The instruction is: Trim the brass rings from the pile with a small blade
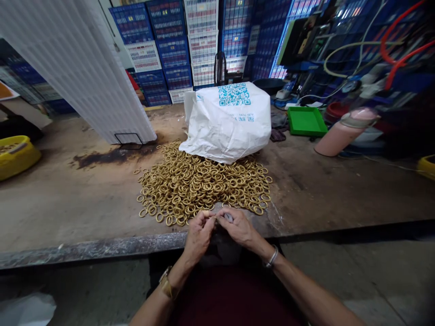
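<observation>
A wide pile of brass-coloured rings (200, 183) lies on the worktable, partly under a crumpled white sack (231, 124) with a blue printed code. At the table's front edge, just below the pile, my left hand (200, 233) and my right hand (239, 228) meet with their fingertips pinched together. What lies between the left fingertips is too small to make out. A small grey object (228, 218) shows in my right hand, against the curled fingers; its shape is partly hidden.
Brown worktable (84, 208) with a worn front edge. White corrugated panel (91, 68) and wire stand (128, 139) at left, yellow bowl (18, 158) far left. Green tray (306, 121) and pink cylinder (343, 133) at right. Stacked crates (171, 45) stand behind.
</observation>
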